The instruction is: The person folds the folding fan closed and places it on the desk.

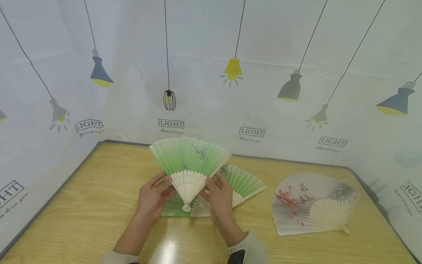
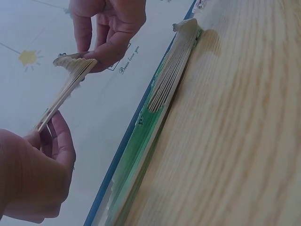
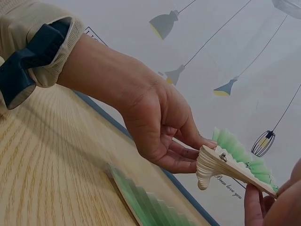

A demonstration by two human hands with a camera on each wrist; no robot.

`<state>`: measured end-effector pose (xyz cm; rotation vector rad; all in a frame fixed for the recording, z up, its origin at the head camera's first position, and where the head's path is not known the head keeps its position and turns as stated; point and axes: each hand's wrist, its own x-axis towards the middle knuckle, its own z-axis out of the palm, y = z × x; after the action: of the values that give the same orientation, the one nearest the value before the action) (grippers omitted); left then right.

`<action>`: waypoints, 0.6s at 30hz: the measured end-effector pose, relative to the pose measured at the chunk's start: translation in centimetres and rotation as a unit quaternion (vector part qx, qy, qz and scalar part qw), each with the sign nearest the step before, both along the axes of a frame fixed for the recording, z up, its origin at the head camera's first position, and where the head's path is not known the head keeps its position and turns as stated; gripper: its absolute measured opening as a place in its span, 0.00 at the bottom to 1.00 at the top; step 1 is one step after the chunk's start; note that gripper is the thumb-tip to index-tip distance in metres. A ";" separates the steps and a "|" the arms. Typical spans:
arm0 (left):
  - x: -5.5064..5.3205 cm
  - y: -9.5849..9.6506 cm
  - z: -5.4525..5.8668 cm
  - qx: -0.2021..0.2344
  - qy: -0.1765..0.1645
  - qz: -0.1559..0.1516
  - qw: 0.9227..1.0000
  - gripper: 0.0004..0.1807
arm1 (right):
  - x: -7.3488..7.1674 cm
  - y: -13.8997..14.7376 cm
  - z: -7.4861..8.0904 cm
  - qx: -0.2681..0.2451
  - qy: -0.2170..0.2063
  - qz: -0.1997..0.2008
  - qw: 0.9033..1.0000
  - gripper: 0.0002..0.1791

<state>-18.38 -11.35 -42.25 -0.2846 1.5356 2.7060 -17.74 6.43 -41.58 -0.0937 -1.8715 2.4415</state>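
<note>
A green folding fan [image 1: 185, 156] with pale ribs and a dark printed sprig is spread open above the table, its pivot end downward. My left hand [image 1: 152, 198] pinches the outer rib on its left side. On the opposite side my right hand [image 1: 221, 196] pinches the other outer rib between thumb and fingers. Beneath them another spread green fan [image 1: 245, 179] lies on the table, partly covered by the held fan and my right hand. The left wrist view shows the held fan's ribs [image 2: 66, 92] almost edge-on, between both hands.
To the right, a spread white-and-grey fan [image 1: 293, 209] with red blossoms lies flat on the wooden table [image 1: 82, 205]. White sheeting [image 1: 204, 47] printed with hanging lamps surrounds the table's back and sides.
</note>
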 end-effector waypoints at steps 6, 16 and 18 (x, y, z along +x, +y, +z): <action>0.0 0.1 0.0 -0.007 -0.005 -0.005 1.000 0.24 | 0.0 -0.1 -0.1 0.008 -0.002 0.001 1.000 0.19; -0.1 0.1 0.1 -0.010 -0.009 -0.006 1.000 0.24 | 0.0 -0.1 -0.1 0.015 -0.002 0.011 1.000 0.19; -0.1 0.2 0.0 -0.013 -0.009 -0.010 1.000 0.24 | 0.0 -0.1 -0.1 0.016 0.000 0.015 1.000 0.19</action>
<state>-18.47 -11.18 -42.24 -0.2917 1.5617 2.6637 -17.72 6.30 -41.63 -0.0648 -1.9254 2.4298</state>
